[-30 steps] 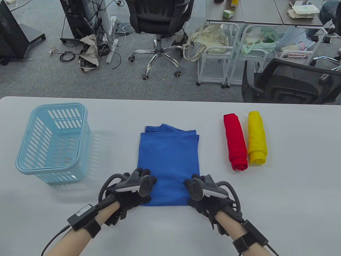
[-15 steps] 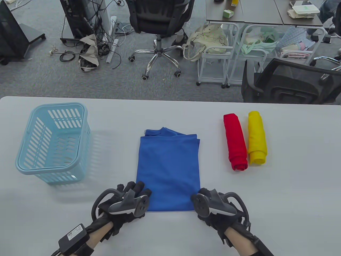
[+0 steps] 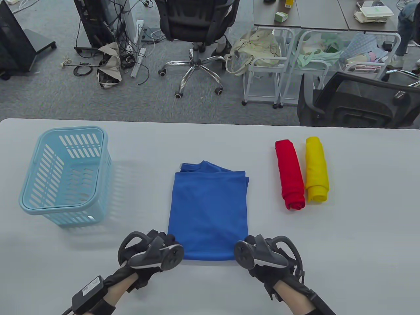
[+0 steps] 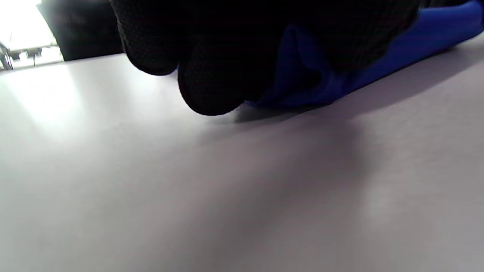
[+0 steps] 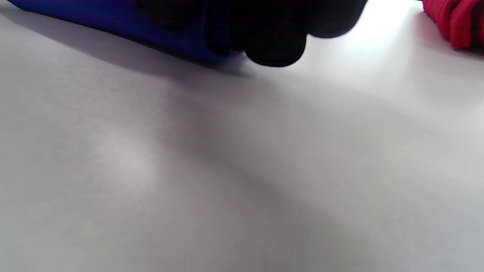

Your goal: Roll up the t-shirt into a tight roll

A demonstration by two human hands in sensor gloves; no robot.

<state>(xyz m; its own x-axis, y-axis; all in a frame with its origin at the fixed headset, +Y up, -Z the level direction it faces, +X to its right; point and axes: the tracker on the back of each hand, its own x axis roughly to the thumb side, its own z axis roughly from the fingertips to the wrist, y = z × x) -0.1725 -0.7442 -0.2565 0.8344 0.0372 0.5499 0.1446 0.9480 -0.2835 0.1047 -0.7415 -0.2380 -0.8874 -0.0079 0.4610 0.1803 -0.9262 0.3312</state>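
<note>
The blue t-shirt (image 3: 208, 213) lies folded into a long rectangle at the table's middle, collar end at the far side. My left hand (image 3: 169, 242) is at its near left corner and my right hand (image 3: 245, 243) at its near right corner. In the left wrist view my gloved fingers (image 4: 211, 83) curl over the blue hem (image 4: 416, 34), which is raised a little off the table. In the right wrist view my fingers (image 5: 276, 49) grip the blue edge (image 5: 113, 19) the same way. The trackers hide the fingertips in the table view.
A light blue plastic basket (image 3: 62, 208) stands at the left. A red rolled shirt (image 3: 290, 175) and a yellow rolled shirt (image 3: 316, 169) lie side by side at the right; the red one also shows in the right wrist view (image 5: 453, 19). Bare grey table (image 3: 210, 288) lies in front.
Both hands slid back from the top of the shirt to its near corners. The shirt's near edge and collar end shifted slightly towards me.
</note>
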